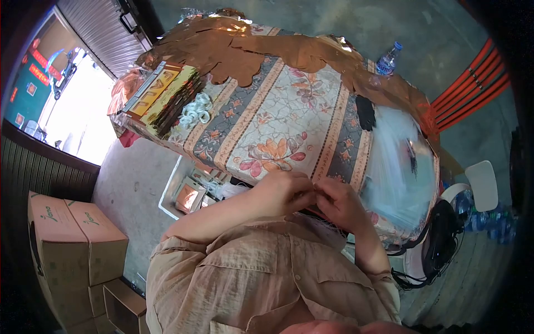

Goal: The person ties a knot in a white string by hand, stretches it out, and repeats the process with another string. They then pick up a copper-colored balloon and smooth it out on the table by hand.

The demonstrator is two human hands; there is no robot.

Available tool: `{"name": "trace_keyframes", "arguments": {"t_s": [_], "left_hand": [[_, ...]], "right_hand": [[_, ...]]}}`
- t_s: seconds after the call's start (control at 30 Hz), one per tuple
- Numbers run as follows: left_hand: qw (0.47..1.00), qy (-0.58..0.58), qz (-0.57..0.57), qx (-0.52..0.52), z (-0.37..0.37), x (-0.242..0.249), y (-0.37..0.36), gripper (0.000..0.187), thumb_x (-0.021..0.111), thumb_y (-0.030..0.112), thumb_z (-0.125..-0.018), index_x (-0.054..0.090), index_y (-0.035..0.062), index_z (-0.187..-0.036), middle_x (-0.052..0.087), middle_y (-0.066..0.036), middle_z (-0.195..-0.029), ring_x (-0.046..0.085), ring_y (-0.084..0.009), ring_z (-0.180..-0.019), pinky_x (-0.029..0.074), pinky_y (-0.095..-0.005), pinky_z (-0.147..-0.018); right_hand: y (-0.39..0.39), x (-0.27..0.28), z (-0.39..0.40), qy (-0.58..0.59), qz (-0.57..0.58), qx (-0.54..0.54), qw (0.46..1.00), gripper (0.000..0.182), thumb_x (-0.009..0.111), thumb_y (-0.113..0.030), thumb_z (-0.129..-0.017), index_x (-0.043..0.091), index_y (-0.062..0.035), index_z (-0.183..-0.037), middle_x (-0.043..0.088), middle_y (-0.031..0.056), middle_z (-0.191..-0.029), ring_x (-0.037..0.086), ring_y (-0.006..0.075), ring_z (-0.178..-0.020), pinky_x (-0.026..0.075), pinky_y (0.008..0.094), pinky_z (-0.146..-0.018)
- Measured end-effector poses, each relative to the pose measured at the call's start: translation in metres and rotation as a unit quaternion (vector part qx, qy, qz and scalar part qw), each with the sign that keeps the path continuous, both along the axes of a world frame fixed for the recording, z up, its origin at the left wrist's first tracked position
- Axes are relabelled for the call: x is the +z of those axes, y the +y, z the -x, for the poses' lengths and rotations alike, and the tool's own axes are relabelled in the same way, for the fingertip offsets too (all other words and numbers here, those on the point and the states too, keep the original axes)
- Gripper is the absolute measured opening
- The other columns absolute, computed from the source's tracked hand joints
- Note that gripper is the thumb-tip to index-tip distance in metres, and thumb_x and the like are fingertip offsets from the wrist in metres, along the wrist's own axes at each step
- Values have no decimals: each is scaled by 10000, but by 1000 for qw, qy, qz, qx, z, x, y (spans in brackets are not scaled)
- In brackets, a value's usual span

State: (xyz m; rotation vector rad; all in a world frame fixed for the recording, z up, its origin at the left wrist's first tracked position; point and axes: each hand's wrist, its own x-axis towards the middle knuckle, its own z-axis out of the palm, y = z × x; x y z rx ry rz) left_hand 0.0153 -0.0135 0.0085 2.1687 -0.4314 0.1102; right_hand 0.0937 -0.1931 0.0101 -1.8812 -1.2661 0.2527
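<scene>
My left hand is at the front edge of the table, its fingers curled in a pinch. My right hand meets it fingertip to fingertip, also closed. Whatever is between the fingers is too small to make out. Thin pale strands show faintly below the hands, over my lap. The table's floral cloth spreads just beyond them. To the right of my hands lies a heap of clear plastic sheets or bags, with a crumpled black piece beside it.
Printed boxes and small white coils sit at the table's left. Brown foil-like sheeting covers the far edge, near a water bottle. A white bin stands below left. Cartons are stacked on the floor.
</scene>
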Motion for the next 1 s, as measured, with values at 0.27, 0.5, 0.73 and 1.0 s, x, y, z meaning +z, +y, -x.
{"name": "trace_keyframes", "arguments": {"t_s": [0.27, 0.5, 0.73, 1.0], "left_hand": [[979, 66, 189, 33, -9, -12, 1, 80, 500, 40, -827, 548, -8, -785, 536, -108, -667, 554, -222, -648, 428, -323, -588], [998, -42, 38, 35, -9, -24, 8, 100, 507, 74, -841, 568, -3, -852, 557, -103, -677, 566, -216, -643, 440, -309, -595], [976, -47, 118, 178, -9, -18, 6, 172, 540, 7, -811, 584, 8, -977, 586, -101, -817, 580, -231, -692, 454, -303, -637], [929, 149, 324, 101, -17, -23, -10, 174, 514, -19, -843, 554, -9, -1012, 589, -22, -857, 569, -87, -769, 434, -261, -811]], "right_hand": [[3, -12, 1, 375, -67, 42, 923, 82, 491, -59, -860, 539, -2, -828, 572, 43, -753, 526, 129, -588, 406, 236, -521], [6, -31, -7, 564, -216, 3, 797, 143, 454, -126, -905, 549, -21, -889, 577, 80, -775, 519, 136, -589, 413, 235, -490], [4, -36, -10, 589, -242, -15, 771, 139, 454, -125, -905, 545, -20, -897, 578, 82, -774, 537, 152, -617, 416, 243, -479], [8, -32, -7, 589, -229, 5, 775, 158, 459, -134, -910, 563, -15, -916, 595, 77, -791, 527, 119, -597, 408, 227, -475]]}}
